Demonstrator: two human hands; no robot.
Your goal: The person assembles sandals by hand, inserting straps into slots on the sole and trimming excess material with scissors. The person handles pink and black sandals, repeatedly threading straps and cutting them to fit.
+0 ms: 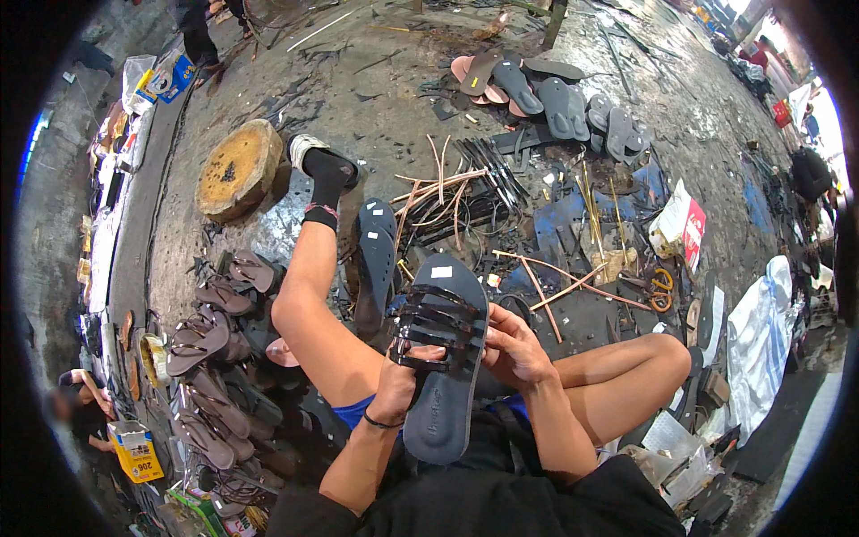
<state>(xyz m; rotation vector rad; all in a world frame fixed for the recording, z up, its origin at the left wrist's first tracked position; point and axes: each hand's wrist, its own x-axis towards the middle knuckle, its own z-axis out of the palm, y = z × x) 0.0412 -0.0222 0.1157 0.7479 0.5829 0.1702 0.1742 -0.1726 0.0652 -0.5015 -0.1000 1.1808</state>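
Head view: sandal (445, 358) toe behind fingers (420, 362).

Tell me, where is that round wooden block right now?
In the head view, the round wooden block lies on the floor at upper left, just left of the person's black-socked foot and above the row of brown sandals.

A yellow carton (136, 450) stands lower left, a red-and-white packet (684, 224) lies right, a white label (441, 271) on the sole.

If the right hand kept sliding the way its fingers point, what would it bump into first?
The right hand points left, across the sandal. Its fingers already touch the black straps; past those it would likely meet the left hand, though depth is hard to judge.
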